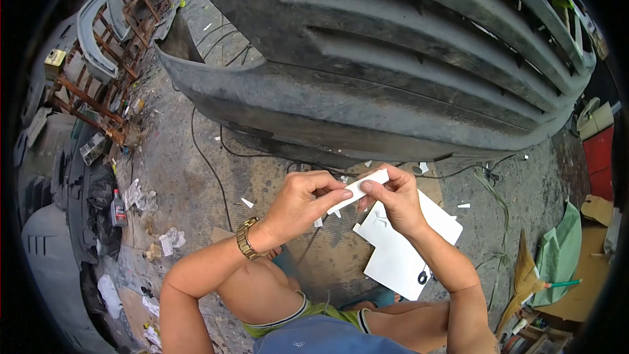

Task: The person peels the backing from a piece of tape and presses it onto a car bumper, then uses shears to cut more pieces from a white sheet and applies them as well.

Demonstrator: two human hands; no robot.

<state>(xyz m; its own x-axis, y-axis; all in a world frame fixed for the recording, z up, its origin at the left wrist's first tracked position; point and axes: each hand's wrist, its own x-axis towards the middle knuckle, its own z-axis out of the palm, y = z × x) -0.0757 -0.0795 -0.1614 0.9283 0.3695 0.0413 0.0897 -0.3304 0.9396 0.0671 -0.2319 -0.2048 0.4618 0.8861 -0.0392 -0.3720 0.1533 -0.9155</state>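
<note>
Between my two hands is a small white strip, stiff-looking like plastic or card (356,191). My left hand (300,202), with a gold watch (246,238) on its wrist, pinches the strip's near left end between thumb and fingers. My right hand (398,204) pinches it farther up on the right, thumb on top. Below my right hand, a larger white sheet (390,265) with a cut-out edge lies on the ground. Black scissor-like handles (422,278) show on the sheet; the rest of that tool is hidden. Small white offcuts (247,202) are scattered around.
A large dark vehicle bumper with grille slats (275,95) stands right in front of me. Black cable (208,164) runs across the floor. At left are a bottle (118,210) and a rusty rack (88,98); at right, a broom (521,282) and green cloth (557,252).
</note>
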